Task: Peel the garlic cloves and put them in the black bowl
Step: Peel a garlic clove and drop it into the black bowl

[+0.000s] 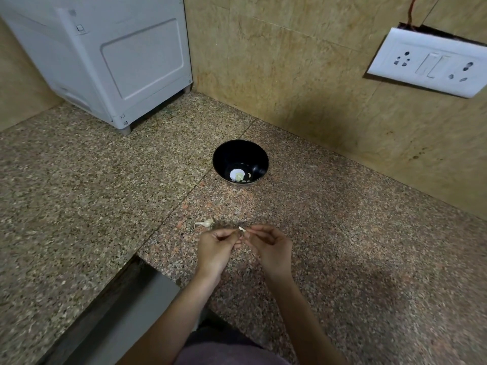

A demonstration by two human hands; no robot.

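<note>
1. Step in hand: peeling, as I read it. Left hand (214, 250) and right hand (268, 248) meet just above the bench (342, 233), near its front edge.
2. Grip: both hands are curled, fingertips pinching one small garlic clove (242, 229) between them. A pale pointed tip pokes up out of the pinch. How much skin is on it is too small to tell.
3. Black bowl (239, 154) stands further back on the bench, well apart from the hands and near the wall corner. A few pale peeled cloves (247, 175) lie at its bottom beside a white round patch (235, 173); whether that is glare or an object, cannot tell.
4. Loose clove (204, 223) lies on the bench just beyond the left hand, skin apparently on. Task looks partly done, with at least this one waiting.
5. Next move, by my judgement: strip the skin clean off, then reach forward and drop the clove into the bowl. The clove is small and likely slick once bare, so a firm pinch is needed on the carry.
6. Surroundings: white appliance (105, 61) at the back left on short feet; socket plate (427, 61) hanging askew on the right wall, wire above it; dark recess (118, 299) cut into the bench at the lower left.
7. Obstructions: nothing sits on the straight line from hands to bowl. The recess is close to the left forearm, so a dropped clove could roll in.
</note>
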